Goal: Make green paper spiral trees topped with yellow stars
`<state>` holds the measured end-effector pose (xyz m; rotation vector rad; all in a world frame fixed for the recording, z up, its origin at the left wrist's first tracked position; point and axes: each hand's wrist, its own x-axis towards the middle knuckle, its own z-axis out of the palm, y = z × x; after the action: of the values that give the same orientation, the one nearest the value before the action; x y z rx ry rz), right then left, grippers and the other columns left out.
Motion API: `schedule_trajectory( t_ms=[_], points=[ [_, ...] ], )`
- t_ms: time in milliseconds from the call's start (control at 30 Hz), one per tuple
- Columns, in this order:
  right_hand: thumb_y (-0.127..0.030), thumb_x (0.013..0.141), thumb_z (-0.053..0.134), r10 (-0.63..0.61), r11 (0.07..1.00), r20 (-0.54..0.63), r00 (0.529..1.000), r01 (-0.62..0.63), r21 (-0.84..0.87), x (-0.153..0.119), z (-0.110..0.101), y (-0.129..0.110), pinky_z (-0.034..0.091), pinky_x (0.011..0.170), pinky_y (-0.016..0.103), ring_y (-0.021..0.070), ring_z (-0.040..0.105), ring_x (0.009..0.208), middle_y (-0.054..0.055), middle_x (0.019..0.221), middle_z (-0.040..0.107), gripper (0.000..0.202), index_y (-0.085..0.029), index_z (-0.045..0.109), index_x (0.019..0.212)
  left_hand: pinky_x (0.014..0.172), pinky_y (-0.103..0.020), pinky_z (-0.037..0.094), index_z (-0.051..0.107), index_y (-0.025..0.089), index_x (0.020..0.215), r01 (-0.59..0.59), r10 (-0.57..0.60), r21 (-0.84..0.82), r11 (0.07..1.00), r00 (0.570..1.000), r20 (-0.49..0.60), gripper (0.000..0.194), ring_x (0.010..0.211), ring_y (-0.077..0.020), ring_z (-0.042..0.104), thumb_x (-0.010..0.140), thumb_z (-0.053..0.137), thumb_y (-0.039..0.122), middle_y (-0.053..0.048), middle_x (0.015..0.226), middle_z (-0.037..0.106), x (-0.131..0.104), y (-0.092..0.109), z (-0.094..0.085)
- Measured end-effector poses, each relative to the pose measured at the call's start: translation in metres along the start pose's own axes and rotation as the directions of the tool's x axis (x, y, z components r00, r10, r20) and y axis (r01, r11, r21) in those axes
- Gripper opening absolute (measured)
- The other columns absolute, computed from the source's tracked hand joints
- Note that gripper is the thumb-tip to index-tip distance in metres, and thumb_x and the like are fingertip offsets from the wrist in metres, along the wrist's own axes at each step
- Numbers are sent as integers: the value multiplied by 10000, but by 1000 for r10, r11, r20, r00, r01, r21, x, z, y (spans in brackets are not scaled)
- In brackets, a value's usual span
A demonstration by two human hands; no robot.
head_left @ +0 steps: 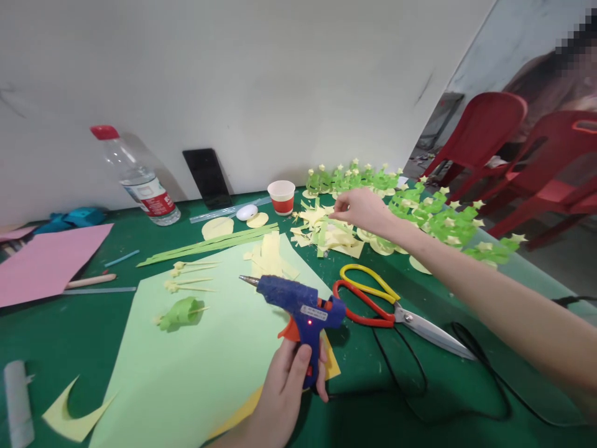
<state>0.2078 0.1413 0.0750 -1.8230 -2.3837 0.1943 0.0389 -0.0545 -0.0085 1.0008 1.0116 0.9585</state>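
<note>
My left hand is wrapped round the handle of a blue hot glue gun, whose metal nozzle points left over a light green paper sheet. A small red light glows on the gun's body. Stretched across to the far side, my right hand has its fingertips pinched together over a pile of pale yellow paper scraps. What lies between those fingertips, if anything, I cannot make out. On the sheet rest a rolled green paper piece on a stick and several sticks with yellow tips.
Scissors with red and yellow handles lie beside the gun, near its black cord. Rows of green paper trees with yellow stars stand at right. Against the wall are a paper cup, a phone and a bottle.
</note>
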Motion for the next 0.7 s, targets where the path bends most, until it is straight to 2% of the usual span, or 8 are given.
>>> schedule_trajectory(
  t_ms=[100,167,267,333,400,500,600,700],
  points=[
    [-245,872,468,13,1000,29,999,-13,-9,-11,-1,2,483,717,309,134,593,800,53,962,620,236,-121,546,1057,589,-244,423,486,161,778,0,0,6,1000,1000,-1,440,480,-98,471,802,403,592,37,542,498,0,-1,0],
    [-200,857,487,17,999,89,996,-14,-31,-23,-1,1,477,740,315,145,582,862,80,1079,579,322,-133,471,1171,560,-244,426,493,161,782,-2,2,-5,1000,1000,-3,437,473,-94,465,800,411,589,34,567,499,0,-1,1],
    [-267,818,549,22,997,269,963,0,-81,-52,2,-5,474,717,321,155,577,839,74,999,602,279,-126,548,1059,527,-248,428,500,162,790,1,-2,-22,1000,1000,-17,435,470,-94,464,795,421,589,28,598,508,1,0,1],
    [-362,785,582,27,994,410,912,18,-104,-75,4,-11,474,659,306,132,573,723,42,866,616,278,-126,591,932,516,-253,428,496,160,793,15,-15,-23,1000,1000,-23,439,469,-97,464,789,426,594,20,609,521,2,1,2],
    [-368,762,607,44,991,482,875,24,-134,-95,8,-14,469,638,296,118,558,675,28,829,603,278,-125,586,895,510,-256,428,491,158,797,29,-30,-27,999,999,-25,446,465,-96,456,785,428,599,8,632,541,2,1,2],
    [-322,803,565,75,984,488,870,14,-178,-109,18,-13,472,664,302,124,560,726,30,873,591,241,-129,558,946,510,-253,425,485,156,802,29,-30,-35,999,999,-18,450,470,-92,446,782,431,602,-5,662,562,1,1,2],
    [-315,831,531,111,975,461,880,-7,-221,-108,28,-7,479,695,314,136,563,797,52,975,576,229,-132,556,967,511,-253,422,479,159,799,28,-29,-35,999,999,-21,450,473,-95,448,776,438,606,-1,647,559,0,0,1],
    [-315,834,530,152,965,446,882,-35,-259,-105,33,-2,483,700,310,134,565,806,50,971,581,210,-129,574,919,519,-256,427,472,160,798,36,-37,-39,999,999,-21,451,473,-98,452,775,436,610,5,622,549,-1,0,2]
  ],
)
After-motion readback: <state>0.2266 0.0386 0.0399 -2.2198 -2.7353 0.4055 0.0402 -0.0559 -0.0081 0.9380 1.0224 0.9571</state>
